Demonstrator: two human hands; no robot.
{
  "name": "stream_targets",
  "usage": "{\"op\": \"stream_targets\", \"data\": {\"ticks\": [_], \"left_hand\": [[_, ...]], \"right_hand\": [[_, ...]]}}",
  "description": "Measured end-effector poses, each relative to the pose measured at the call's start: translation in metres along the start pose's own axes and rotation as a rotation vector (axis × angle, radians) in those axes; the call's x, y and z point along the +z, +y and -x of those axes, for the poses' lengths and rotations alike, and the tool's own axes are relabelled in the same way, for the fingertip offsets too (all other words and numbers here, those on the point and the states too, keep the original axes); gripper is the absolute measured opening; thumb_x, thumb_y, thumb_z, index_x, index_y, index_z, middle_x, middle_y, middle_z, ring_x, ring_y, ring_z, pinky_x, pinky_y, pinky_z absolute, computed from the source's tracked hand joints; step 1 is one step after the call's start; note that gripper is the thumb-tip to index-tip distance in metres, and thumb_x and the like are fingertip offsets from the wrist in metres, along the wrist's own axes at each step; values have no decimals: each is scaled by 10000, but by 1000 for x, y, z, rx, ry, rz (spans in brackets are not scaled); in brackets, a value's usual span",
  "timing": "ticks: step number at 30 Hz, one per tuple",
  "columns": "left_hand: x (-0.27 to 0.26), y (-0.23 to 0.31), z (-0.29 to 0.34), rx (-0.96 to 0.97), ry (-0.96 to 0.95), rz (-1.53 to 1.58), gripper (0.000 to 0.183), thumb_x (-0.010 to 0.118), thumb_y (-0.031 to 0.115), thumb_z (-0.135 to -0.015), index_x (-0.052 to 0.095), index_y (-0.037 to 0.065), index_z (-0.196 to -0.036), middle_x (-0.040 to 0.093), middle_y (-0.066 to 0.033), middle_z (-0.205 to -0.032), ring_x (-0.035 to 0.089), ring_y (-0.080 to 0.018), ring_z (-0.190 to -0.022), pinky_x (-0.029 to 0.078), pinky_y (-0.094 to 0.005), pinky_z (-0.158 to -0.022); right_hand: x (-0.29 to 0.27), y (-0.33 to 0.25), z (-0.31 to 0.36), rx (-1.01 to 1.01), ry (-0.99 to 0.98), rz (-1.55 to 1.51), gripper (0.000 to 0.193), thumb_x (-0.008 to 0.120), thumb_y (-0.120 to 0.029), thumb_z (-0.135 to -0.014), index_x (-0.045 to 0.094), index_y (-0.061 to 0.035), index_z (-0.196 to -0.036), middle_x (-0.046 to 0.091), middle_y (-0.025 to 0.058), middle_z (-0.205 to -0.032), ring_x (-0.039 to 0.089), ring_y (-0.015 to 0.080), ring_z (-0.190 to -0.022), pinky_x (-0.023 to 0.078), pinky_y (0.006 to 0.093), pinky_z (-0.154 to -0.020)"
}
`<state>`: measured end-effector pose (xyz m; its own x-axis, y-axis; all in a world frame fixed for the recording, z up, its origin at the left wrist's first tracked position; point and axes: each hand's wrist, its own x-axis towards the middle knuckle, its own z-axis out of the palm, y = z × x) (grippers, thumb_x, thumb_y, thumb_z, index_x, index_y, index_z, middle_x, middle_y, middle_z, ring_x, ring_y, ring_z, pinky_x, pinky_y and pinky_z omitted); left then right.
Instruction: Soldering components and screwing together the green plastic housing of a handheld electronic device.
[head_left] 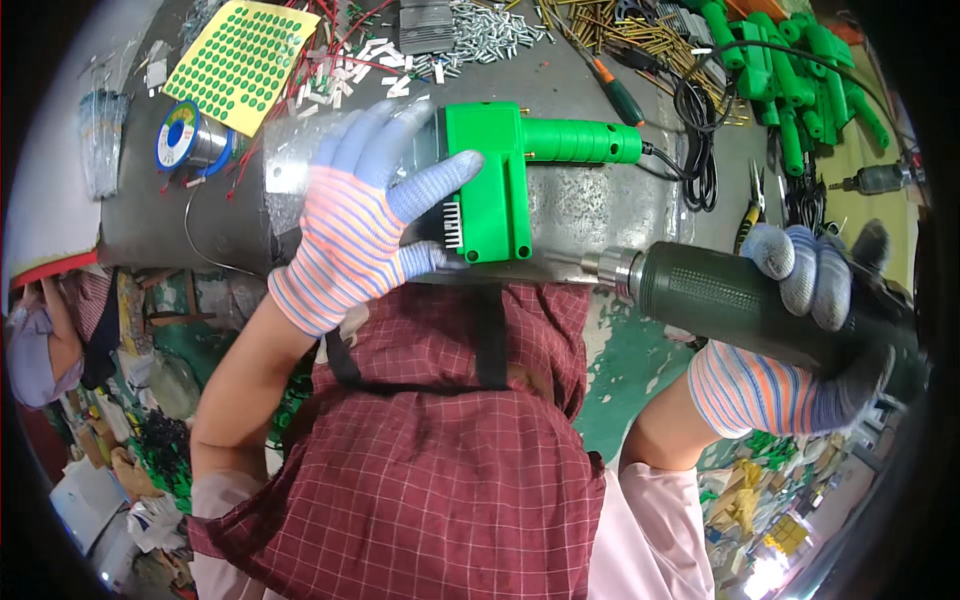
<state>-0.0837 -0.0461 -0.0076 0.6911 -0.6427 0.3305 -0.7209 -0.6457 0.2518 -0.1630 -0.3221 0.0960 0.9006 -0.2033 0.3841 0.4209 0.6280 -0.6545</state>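
Observation:
A green corded hand tool (490,190) lies near the front edge of the workbench, its boxy body to the left and its ribbed handle and black cord to the right. My left hand (360,200), in a striped glove with blue fingers, grips the left side of the body; one finger rests across its top face, and others reach behind it. At the right, my right hand (815,280), in a matching glove, wraps around a dark power screwdriver (720,290). Its silver chuck points left toward the green tool, apart from it. The rear of the screwdriver is in shadow.
On the workbench (590,215) are a solder spool (190,140), a yellow sticker sheet (240,65), loose screws (490,35), a green-and-orange screwdriver (618,90) and pliers (752,205). Several green housings (790,80) pile up at the far right. A black cable (700,130) coils behind.

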Motion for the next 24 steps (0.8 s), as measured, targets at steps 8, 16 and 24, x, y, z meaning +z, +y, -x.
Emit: {"op": "stream_targets", "data": {"ticks": [8,16,24], "left_hand": [[-6,-13,-7,49,-93,-14,843,849,331,-596,561,342,-1389,456,-138,-1460,419,-404,-1350,278,-591,-1154],[6,-35,-11,151,29,82,633,762,214,-745,598,336,-1344,538,-131,-1345,516,-385,-1227,434,-503,-1031],[12,-36,-10,-109,14,38,783,758,419,-737,484,249,-1451,574,-130,-1290,556,-364,-1166,447,-496,-981]], "right_hand": [[24,8,-14,65,-436,285,800,662,-459,-882,396,30,-1457,506,-14,-821,461,167,-772,361,376,-796],[38,34,-15,-54,-589,489,825,613,-472,-916,327,44,-1492,515,21,-800,520,190,-762,439,419,-766],[26,58,-18,74,-498,466,694,685,-426,-889,433,44,-1332,561,70,-740,582,238,-667,501,480,-688]]}}
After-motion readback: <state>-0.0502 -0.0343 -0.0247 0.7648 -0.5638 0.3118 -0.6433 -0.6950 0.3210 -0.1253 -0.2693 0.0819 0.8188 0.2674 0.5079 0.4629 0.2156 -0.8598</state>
